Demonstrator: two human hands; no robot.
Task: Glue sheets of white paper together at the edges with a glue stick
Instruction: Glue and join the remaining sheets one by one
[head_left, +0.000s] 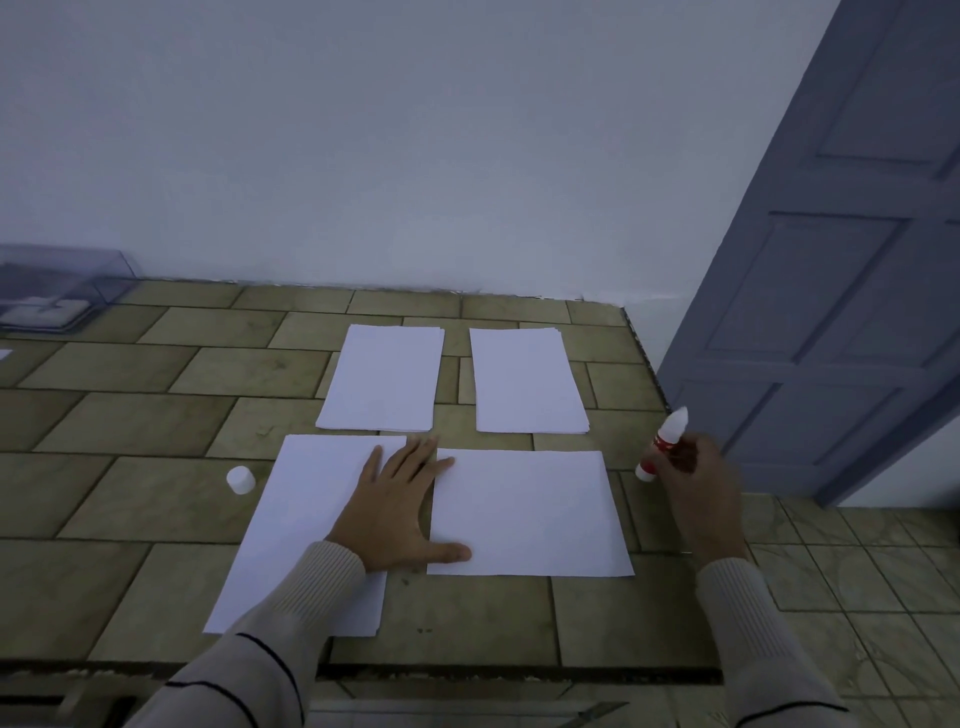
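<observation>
White paper, four lots on a tan tiled desk (130, 426): two near sheets, two far stacks. Near left sheet (291, 519) lies portrait, slightly skewed; near right sheet (530, 514) lies landscape, just beside it, a narrow strip of desk between them. Left hand (400, 512), one, spread flat and palm down across that gap, fingers on the left sheet's right edge, thumb on the right sheet's lower left corner; it grasps nothing. Far left stack (384, 376) and far right stack (527, 379) sit apart, side by side, beyond the hand. Glue stick (665, 441), one: white body, red label, tilted, pointed white end up, held in the closed right hand (696, 473) at the right, off the paper. Cap (240, 479), one, white, standing left of the near left sheet. Clear plastic box (57, 291), far left.
</observation>
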